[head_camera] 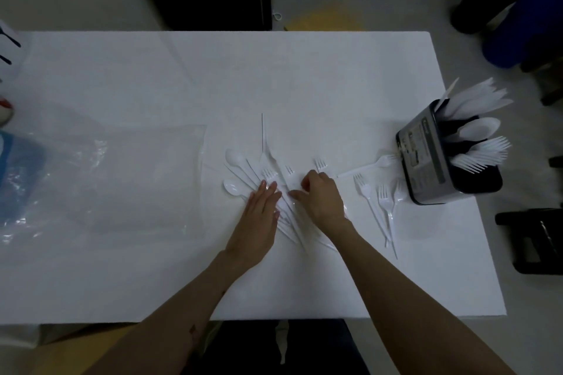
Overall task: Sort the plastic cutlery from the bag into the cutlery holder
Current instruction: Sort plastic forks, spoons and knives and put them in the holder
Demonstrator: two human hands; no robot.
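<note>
Your left hand [262, 207] lies flat with fingers extended and together, pressing on the loose pile of cutlery [274, 189] at the centre of the frame; it grips nothing. Your right hand [320, 195] sits just beside it, fingers curled inward at the pile's right edge. Whether they have closed on a piece I cannot tell, as white plastic on the white table [122, 268] hides the contact. The pile fans out from beneath both palms: handles converge toward the lower centre, while heads point up and to the upper left, so the long axes run roughly along your forearms. Two spoons [234, 172] lie at the pile's left edge, nearer your left hand. A group of forks [380, 201] lies apart to the right, tines up-frame, handles trailing down. These sit between your right hand and the cutlery holder [441, 152] at the right edge of the frame, and your right hand is clearly the nearer. One further fork [370, 166] lies nearly horizontal, its head touching or almost touching the holder's base. The holder already carries knives, spoons and forks in separate compartments. The clear bag [106, 179] lies flat at the left, apparently empty. Sorting is judged partly complete.
</note>
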